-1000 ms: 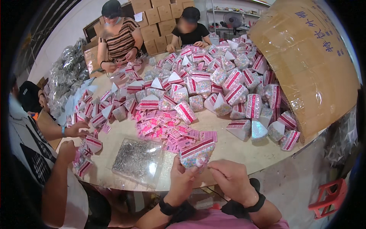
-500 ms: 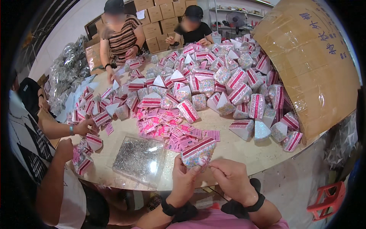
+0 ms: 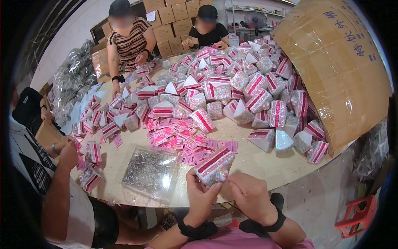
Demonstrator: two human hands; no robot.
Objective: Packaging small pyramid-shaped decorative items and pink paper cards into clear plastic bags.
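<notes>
My left hand [image 3: 200, 195] grips a toy cake slice [image 3: 215, 166] from below, its thumb along the lower edge. The slice has a red stripe, pale glittery layers and a side covered in pastel beads. Just right of it, my right hand [image 3: 251, 195] is closed with thumb and forefinger pinched together. Whatever may be between those fingertips is hidden or too small to make out. Pink printed cards [image 3: 178, 135] lie in a loose heap beyond the held slice. Left of my hands sits a clear shallow tray [image 3: 173, 176] of thin metal pins.
A large pile of similar cake slices [image 3: 224, 89] covers the table's middle and far side. A big cardboard box [image 3: 331, 83] lies tipped at the right. Co-workers handle pieces at the left and far edges. A red stool [image 3: 355, 216] stands on the floor at lower right.
The held cake slice has turned, showing more of its red-striped side. At the left, a co-worker's hand has drawn back from the pile. The far-left co-worker's arm has shifted slightly.
</notes>
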